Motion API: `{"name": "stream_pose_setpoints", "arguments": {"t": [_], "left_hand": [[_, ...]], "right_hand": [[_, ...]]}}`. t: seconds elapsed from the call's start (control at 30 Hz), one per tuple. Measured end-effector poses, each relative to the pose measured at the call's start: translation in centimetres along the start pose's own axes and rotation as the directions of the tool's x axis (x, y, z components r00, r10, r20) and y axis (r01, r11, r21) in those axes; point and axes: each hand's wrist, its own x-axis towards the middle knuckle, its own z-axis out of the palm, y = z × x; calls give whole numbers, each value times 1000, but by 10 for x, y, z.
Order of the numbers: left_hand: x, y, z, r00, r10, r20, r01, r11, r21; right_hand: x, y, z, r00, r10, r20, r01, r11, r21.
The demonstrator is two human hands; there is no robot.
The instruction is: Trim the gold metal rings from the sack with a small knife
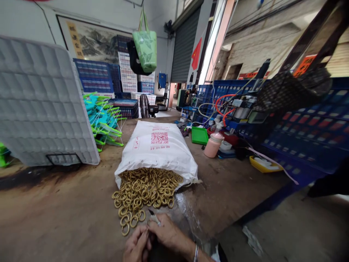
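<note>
At the bottom of the head view, my right hand (pixel 167 231) grips a slim tool (pixel 155 217) with a pale body and a dark pointed tip; its exact kind cannot be made out. My left hand (pixel 137 243) is closed close beside it, thumb and fingers pinched together, and whatever lies between them is hidden. Just beyond both hands, many brass-coloured rings (pixel 144 189) spill onto the table (pixel 89 203). They come out of the open mouth of a white woven sack (pixel 160 149) lying on its side, printed in red.
On the left stands a grey padded panel (pixel 46 102), with green and turquoise plastic pieces (pixel 105 120) behind it. Right of the sack are a green tray (pixel 200 135), a pink bottle (pixel 213 145), a yellow dish (pixel 264 164) and a machine with hoses (pixel 241 109). Blue crates (pixel 305 127) line the right.
</note>
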Motion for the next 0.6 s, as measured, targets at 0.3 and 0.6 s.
{"name": "stream_pose_setpoints", "arguments": {"t": [0.3, 0.6], "left_hand": [[-29, 19, 5, 999, 21, 49, -13, 984, -176], [-29, 22, 6, 996, 33, -81, -45, 988, -145]], "right_hand": [[-12, -16, -2, 994, -86, 67, 85, 996, 23], [-22, -11, -7, 964, -262, -42, 201, 825, -529]]}}
